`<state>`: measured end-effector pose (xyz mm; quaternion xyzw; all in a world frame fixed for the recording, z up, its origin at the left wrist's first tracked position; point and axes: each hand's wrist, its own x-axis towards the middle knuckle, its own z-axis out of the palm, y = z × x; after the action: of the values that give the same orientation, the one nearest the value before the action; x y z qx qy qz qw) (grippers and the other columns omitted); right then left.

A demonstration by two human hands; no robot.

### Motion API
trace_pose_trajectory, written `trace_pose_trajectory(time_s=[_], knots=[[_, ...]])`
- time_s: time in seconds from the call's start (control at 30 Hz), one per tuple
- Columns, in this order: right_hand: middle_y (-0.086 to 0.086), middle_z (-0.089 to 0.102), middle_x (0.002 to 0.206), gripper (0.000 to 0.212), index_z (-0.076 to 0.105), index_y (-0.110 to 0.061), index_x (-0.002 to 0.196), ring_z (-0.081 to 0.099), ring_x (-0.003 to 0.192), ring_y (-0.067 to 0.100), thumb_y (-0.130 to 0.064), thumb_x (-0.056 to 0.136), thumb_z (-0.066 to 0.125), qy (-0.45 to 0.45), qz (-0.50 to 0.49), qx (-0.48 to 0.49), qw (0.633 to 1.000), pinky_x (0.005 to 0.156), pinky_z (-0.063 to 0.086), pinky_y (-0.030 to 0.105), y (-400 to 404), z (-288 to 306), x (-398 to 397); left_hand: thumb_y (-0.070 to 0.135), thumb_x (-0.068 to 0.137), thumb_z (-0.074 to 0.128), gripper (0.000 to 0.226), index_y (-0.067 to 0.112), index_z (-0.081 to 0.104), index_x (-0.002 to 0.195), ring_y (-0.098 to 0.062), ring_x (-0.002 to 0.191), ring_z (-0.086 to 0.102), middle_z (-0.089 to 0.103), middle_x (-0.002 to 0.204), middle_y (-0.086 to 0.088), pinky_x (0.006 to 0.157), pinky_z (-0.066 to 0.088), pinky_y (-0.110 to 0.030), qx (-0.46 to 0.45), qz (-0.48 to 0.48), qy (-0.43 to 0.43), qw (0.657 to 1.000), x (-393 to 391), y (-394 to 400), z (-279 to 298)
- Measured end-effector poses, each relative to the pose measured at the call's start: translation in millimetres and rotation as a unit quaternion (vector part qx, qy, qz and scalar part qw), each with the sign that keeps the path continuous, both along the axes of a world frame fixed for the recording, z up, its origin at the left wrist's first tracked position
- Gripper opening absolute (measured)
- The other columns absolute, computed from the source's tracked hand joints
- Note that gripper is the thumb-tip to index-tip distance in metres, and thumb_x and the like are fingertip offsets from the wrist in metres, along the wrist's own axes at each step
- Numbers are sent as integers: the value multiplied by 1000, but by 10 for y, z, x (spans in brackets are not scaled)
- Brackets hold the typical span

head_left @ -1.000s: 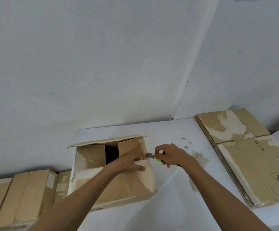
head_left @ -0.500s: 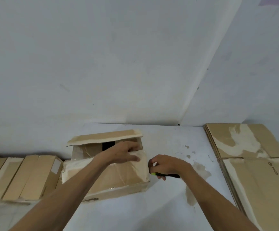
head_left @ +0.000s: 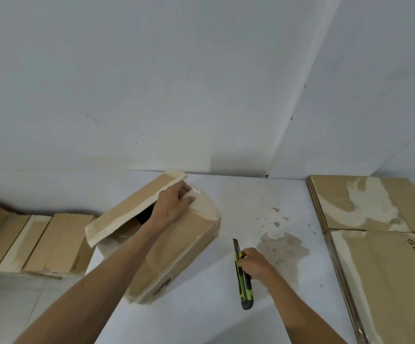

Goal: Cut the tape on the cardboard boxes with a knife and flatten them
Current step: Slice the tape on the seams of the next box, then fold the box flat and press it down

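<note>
At centre frame sits the brown cardboard box with torn pale tape [head_left: 176,247] on the white tabletop [head_left: 226,319], one flap lifted. My left hand [head_left: 174,207] presses flat on its top, fingers straight. My right hand [head_left: 253,263], right of centre, grips the green-and-black utility knife [head_left: 243,276], blade out. I judge the top seam cut; next I would turn the box to reach its remaining tape.

Open brown cardboard box [head_left: 176,249] lies beside green-black knife [head_left: 243,276].
</note>
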<state>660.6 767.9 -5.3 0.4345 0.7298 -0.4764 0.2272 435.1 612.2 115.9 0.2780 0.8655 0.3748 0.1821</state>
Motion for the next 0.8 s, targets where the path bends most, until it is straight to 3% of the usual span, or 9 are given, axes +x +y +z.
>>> trace_pose_trajectory(time_s=[0.07,0.13,0.2,0.3,0.4,0.5,0.6,0.7,0.8], knots=[[11,61,93,2,55,-7,96,61,83,26,-8,94,57,-2,-27,18,999,70,54,37,-80,-143,66,25,91,74,21,22,66,110,-14,94,65,70,100,7,74,44,-18,-25,-14,-14,999,-31,-41,78],[8,61,93,12,58,-4,106,62,83,22,-6,94,57,7,-49,42,998,67,53,33,-139,-219,116,36,89,77,31,19,61,110,-15,94,59,63,100,8,74,41,-23,-128,-60,4,990,-74,-129,167],[8,59,95,14,54,-5,109,58,80,19,-4,94,54,16,-62,60,996,64,50,31,-180,-241,125,52,87,75,42,16,57,98,-18,85,55,58,93,4,67,37,-30,-257,-112,17,960,-107,-266,222],[9,55,102,11,45,-9,104,56,86,24,-8,97,54,12,-46,93,995,68,47,36,-209,-215,60,60,87,72,45,22,47,86,-12,76,46,52,89,3,63,33,-28,-333,-137,-29,933,-111,-551,245],[16,51,125,30,48,-5,123,54,113,31,-27,104,54,59,-59,133,988,88,49,38,-239,-68,-132,74,78,72,60,18,55,92,-13,74,49,59,92,-5,67,36,-30,-299,-138,-71,942,-145,-830,281],[11,60,121,32,52,-10,122,59,105,25,-37,105,54,171,-173,89,966,92,51,40,-286,367,-454,83,76,66,64,20,57,80,-17,68,47,50,78,0,68,45,-35,-220,-160,-231,934,-3,-928,519],[4,66,105,40,55,-20,106,65,98,23,-58,103,46,245,-264,-9,933,92,55,46,-285,918,-764,75,90,55,55,31,77,114,-12,102,73,77,110,7,89,62,-41,-181,-214,-337,899,213,-914,651],[1,64,103,51,57,-13,101,62,97,21,-63,101,45,267,-233,10,935,89,52,41,-193,1325,-876,68,91,62,42,36,75,114,-10,106,72,75,113,9,95,60,-38,-178,-243,-301,905,317,-893,500],[1,62,113,44,59,-14,114,58,108,21,-55,97,60,170,-15,176,970,90,49,38,-165,1505,-898,74,76,73,50,37,69,110,-7,102,66,69,111,15,89,57,-30,-221,-262,-176,923,364,-958,212]])
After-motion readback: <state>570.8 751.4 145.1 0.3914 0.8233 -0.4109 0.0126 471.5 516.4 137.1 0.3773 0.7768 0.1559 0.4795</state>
